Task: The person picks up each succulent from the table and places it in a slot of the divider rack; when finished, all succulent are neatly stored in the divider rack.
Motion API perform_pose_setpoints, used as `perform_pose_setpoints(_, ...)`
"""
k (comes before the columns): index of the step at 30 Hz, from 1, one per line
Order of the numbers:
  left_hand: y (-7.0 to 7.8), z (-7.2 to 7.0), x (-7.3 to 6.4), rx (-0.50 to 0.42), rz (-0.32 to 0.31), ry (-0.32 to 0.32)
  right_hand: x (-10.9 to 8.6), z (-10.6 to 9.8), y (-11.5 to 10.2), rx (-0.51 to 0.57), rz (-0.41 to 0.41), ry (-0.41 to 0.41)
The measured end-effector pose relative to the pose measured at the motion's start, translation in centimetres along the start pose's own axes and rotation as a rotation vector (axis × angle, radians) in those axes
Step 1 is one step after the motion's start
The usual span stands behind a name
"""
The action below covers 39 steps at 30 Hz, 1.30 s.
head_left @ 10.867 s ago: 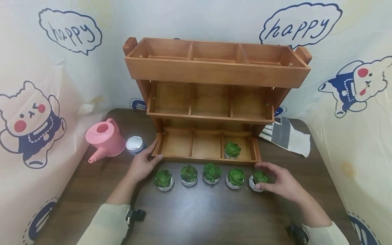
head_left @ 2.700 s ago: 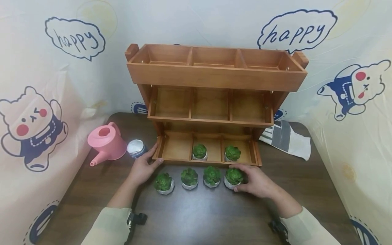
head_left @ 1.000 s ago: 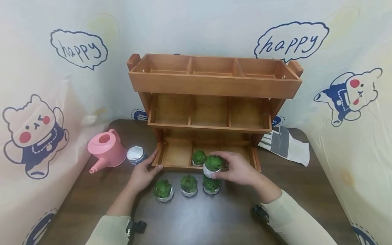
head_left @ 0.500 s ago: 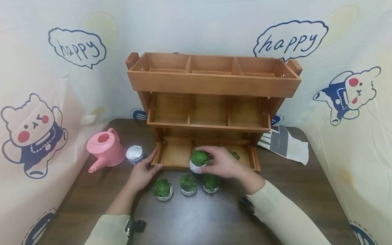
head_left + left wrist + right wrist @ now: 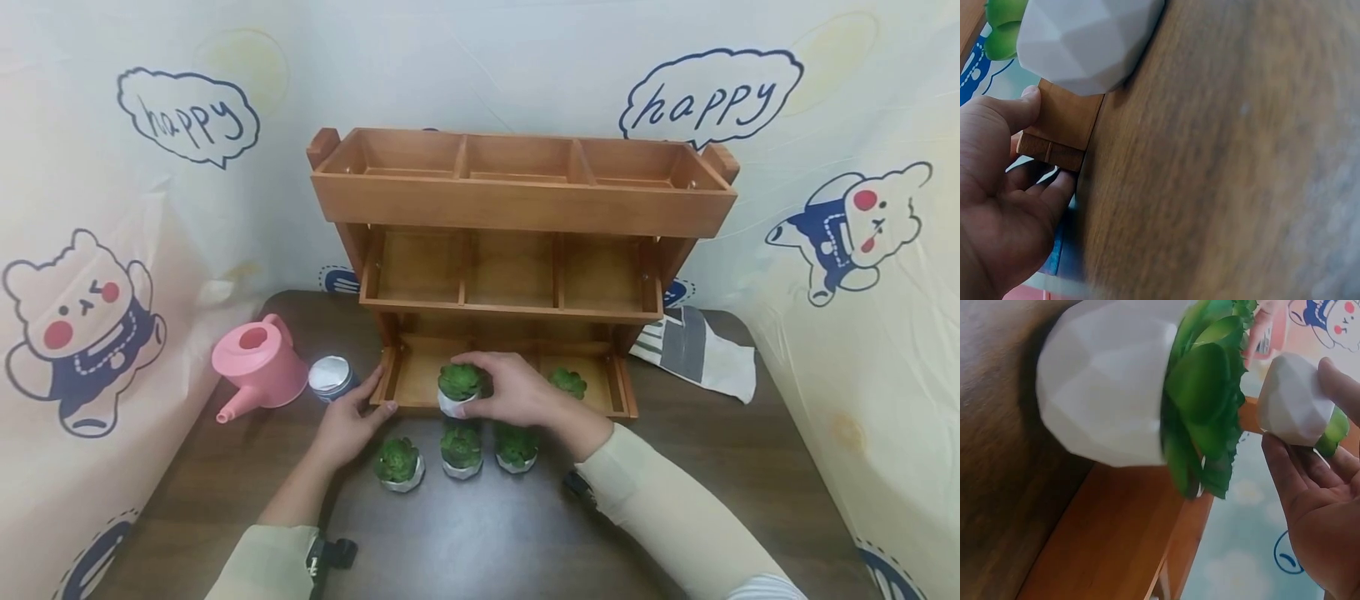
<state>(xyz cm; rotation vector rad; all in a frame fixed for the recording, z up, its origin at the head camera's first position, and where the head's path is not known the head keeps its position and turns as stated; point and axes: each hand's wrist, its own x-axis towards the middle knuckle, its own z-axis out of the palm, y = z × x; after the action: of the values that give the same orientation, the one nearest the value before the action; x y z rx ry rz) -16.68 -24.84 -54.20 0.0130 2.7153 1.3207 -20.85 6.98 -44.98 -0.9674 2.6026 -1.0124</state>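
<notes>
A three-tier wooden planter shelf (image 5: 525, 206) stands on the table, each tier split into three compartments. My left hand (image 5: 351, 427) grips the left end of its bottom tier, thumb in front and fingers behind, as the left wrist view shows on the wooden end (image 5: 1063, 119). In my right hand (image 5: 517, 392) a potted succulent (image 5: 459, 387) is pinched by its white faceted pot (image 5: 1294, 400), raised near the front edge of the bottom tier's left compartment. Another succulent (image 5: 567, 383) sits in the right compartment. The middle compartment is hidden behind my right hand.
Three potted succulents stand in a row before the shelf: left (image 5: 399, 464), middle (image 5: 461, 450) and right (image 5: 517, 450). A pink watering can (image 5: 262, 362) and a blue-and-white tin (image 5: 332, 377) are at the left. Striped gloves (image 5: 697, 354) lie at the right.
Earlier, a succulent came to stand in the middle compartment. My right hand has since lifted the rightmost one off the table and carried it left. The left hand keeps its grip.
</notes>
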Motion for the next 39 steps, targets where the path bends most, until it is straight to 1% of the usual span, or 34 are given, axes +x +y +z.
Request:
perform_pose_setpoints(5,-0.1,-0.1,0.0,-0.001,0.003,0.001,1.4,0.6,-0.5,-0.024,-0.009,-0.008)
perform_pose_setpoints(11,-0.2,-0.1,0.2,0.012,0.005,0.006,2.8,1.2,-1.0,-0.018,-0.007,-0.012)
perform_pose_setpoints(20,-0.4,0.0,0.1,0.011,0.039,0.018,4.7,2.6,-1.7,-0.017,0.005,-0.028)
perform_pose_setpoints(22,-0.4,0.0,0.1,0.008,0.037,0.020,5.1,2.9,-1.9,-0.023,0.010,-0.030)
perform_pose_setpoints(28,-0.4,-0.1,0.1,0.010,0.034,0.029,6.2,3.7,-2.0,-0.032,0.039,-0.024)
perform_pose_setpoints(31,-0.4,-0.1,0.1,0.015,0.034,0.032,6.8,4.2,-1.9,-0.018,0.061,-0.036)
perform_pose_setpoints(35,-0.3,-0.1,0.0,0.012,0.029,0.021,7.3,4.7,-1.9,-0.010,0.093,-0.045)
perform_pose_setpoints(39,-0.3,-0.1,0.0,-0.004,0.020,0.009,7.6,5.1,-2.0,-0.017,0.129,-0.036)
